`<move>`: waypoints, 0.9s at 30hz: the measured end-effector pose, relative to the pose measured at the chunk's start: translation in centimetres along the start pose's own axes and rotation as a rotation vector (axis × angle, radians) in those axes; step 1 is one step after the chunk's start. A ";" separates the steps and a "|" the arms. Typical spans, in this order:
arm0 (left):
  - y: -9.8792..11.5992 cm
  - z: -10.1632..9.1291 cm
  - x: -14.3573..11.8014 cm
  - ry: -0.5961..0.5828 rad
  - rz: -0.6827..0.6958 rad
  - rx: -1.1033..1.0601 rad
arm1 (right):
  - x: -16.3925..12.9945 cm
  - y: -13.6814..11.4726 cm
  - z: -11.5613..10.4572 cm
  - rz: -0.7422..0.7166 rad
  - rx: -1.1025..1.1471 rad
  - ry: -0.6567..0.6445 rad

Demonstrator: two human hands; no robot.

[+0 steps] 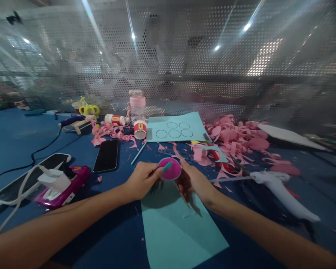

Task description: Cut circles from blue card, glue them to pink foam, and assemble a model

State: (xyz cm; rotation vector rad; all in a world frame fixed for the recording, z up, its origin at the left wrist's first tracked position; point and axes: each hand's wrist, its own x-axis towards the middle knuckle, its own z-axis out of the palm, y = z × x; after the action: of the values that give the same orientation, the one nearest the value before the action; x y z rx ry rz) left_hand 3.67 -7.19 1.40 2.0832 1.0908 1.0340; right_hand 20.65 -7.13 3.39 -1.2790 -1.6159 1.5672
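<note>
Grip: both hands, left hand (141,181) and right hand (194,181), pinched on pink disc (170,169)
Below: teal sheet (179,224), near
Left: phone (106,155)

Blue table (14,138) — teal sheet (179,228), phone (106,155), pink scraps (235,136).

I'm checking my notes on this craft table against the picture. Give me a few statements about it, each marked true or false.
1. Both hands hold a pink paper disc. True: left hand and right hand grip it from either side.
2. A teal sheet lies under the hands. True.
3. The phone is in the left hand. False: it lies flat on the table, beyond that hand.
4. The sheet with drawn circles is pink. False: it is light blue.
5. The pink scraps lie in a box. False: they lie loose on the table.
</note>
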 end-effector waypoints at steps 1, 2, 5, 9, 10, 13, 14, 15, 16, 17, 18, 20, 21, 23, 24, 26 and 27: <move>0.0 0.1 0.0 -0.010 -0.045 -0.043 | -0.1 0.0 0.1 -0.036 0.053 -0.022; 0.0 0.2 -0.1 -0.020 -0.081 -0.084 | -0.2 0.0 0.1 -0.104 0.047 0.001; 0.1 0.3 -0.2 -0.041 -0.136 -0.174 | -0.3 0.1 0.1 -0.272 -0.055 0.086; 0.3 0.4 -0.3 -0.055 -0.145 -0.214 | -0.3 0.3 0.1 -0.301 -0.149 0.194; 0.3 0.4 -0.3 -0.054 -0.149 -0.224 | -0.3 0.4 0.1 -0.291 -0.146 0.197; 0.3 0.6 -0.1 -0.072 -0.189 -0.314 | -0.1 0.5 0.1 -0.290 -0.102 0.196; 0.3 0.6 0.0 -0.086 -0.210 -0.357 | -0.1 0.5 0.1 -0.297 -0.095 0.195; 0.3 0.6 0.0 -0.098 -0.234 -0.401 | -0.1 0.5 0.1 -0.300 -0.092 0.191; 0.3 0.5 0.1 -0.113 -0.262 -0.443 | -0.1 0.4 0.0 -0.300 -0.092 0.185; 0.3 0.5 0.1 -0.128 -0.289 -0.479 | -0.1 0.4 0.0 -0.297 -0.098 0.176; 0.2 0.4 0.1 -0.141 -0.311 -0.508 | -0.2 0.3 0.0 -0.293 -0.111 0.160; 0.2 0.3 0.1 -0.145 -0.333 -0.558 | -0.4 0.2 0.0 -0.285 -0.147 0.123; 0.2 0.3 0.1 -0.140 -0.331 -0.578 | -0.5 0.2 0.0 -0.280 -0.168 0.105; 0.0 0.3 0.1 -0.114 -0.319 -0.600 | -0.7 0.3 0.3 -0.254 -0.195 0.069; 0.0 0.3 0.1 -0.102 -0.315 -0.599 | -0.8 0.4 0.4 -0.232 -0.192 0.048; -0.1 0.4 0.0 -0.083 -0.306 -0.555 | -1.0 0.5 0.8 -0.190 -0.161 0.005; -0.2 0.5 0.0 -0.069 -0.300 -0.522 | -1.0 0.6 0.9 -0.180 -0.138 -0.011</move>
State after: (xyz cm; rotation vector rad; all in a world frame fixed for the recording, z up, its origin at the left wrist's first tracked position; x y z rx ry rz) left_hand 4.00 -7.15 1.03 1.4806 0.9388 0.9624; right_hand 20.41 -8.46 2.87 -1.1588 -1.8186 1.3762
